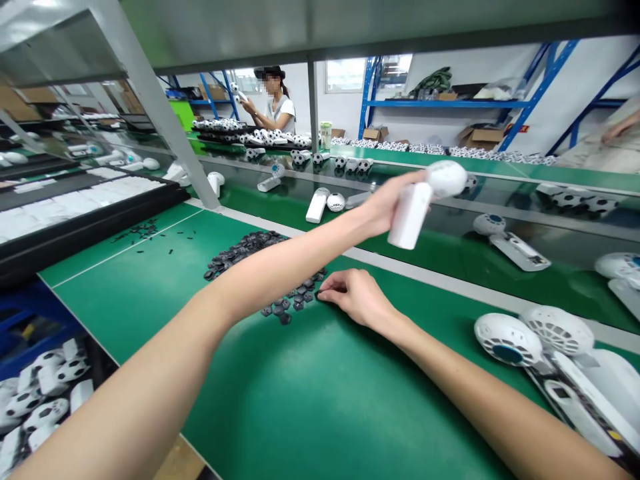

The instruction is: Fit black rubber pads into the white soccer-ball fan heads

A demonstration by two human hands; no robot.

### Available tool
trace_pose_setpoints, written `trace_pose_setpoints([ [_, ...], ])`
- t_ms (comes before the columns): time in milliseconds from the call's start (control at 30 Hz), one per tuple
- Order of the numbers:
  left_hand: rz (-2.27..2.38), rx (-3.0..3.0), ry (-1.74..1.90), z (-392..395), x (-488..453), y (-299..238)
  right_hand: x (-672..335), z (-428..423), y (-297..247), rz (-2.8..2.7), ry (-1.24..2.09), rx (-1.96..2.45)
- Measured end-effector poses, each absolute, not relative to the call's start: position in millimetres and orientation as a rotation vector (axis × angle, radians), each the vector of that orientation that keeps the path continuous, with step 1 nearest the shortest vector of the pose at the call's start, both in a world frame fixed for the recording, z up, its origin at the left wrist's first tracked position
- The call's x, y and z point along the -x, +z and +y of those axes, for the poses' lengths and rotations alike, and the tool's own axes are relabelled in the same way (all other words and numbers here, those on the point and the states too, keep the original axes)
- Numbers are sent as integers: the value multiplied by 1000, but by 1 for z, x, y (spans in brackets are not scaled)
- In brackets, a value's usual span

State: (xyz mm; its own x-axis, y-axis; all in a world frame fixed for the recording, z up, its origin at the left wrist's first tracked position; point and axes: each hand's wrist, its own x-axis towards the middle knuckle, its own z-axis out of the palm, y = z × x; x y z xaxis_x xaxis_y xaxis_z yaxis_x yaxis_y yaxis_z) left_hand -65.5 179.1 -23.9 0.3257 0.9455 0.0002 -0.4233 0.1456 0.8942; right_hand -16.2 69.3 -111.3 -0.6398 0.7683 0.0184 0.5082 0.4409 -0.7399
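Observation:
My left hand (385,203) reaches far across my body and is closed round the handle of a white handheld fan (420,200), held in the air above the conveyor belt (450,253). Down on the green mat (310,393), my right hand (353,297) has its fingertips pinched at the edge of a pile of small dark plastic pieces (260,257); whether a piece sits in the pinch is hidden. My two forearms cross, the left one over the right.
Several white fans (545,347) lie at the right on the mat, more on the belt. A black tray (75,213) of white parts stands at the left, a blue bin (40,393) of fans below it. Another person (275,107) works opposite.

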Motion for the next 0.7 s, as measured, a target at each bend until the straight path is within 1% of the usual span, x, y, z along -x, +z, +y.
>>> trace_pose_setpoints([
  [67, 619, -904, 1211, 161, 95, -15, 18, 70, -109, -2340, 1037, 1085],
  [167, 660, -818, 1316, 133, 131, -9, 17, 69, -104, -2340, 1021, 1041],
  [300, 712, -830, 1393, 103, 164, -13, -1, 61, -93, -2328, 891, 921],
  [367, 746, -865, 1425, 88, 175, -17, -19, 53, -85, -2297, 681, 748],
  [433, 767, -897, 1430, 71, 183, -24, -37, 46, -77, -2211, 220, 371],
  [500, 771, -922, 1398, 54, 185, -33, -52, 41, -70, -2131, -126, 137],
  [567, 797, -960, 1338, 40, 184, -44, -62, 38, -67, -2129, -282, 66],
  [700, 892, -1015, 1299, 24, 177, -61, -69, 39, -62, -2159, -309, 65],
])
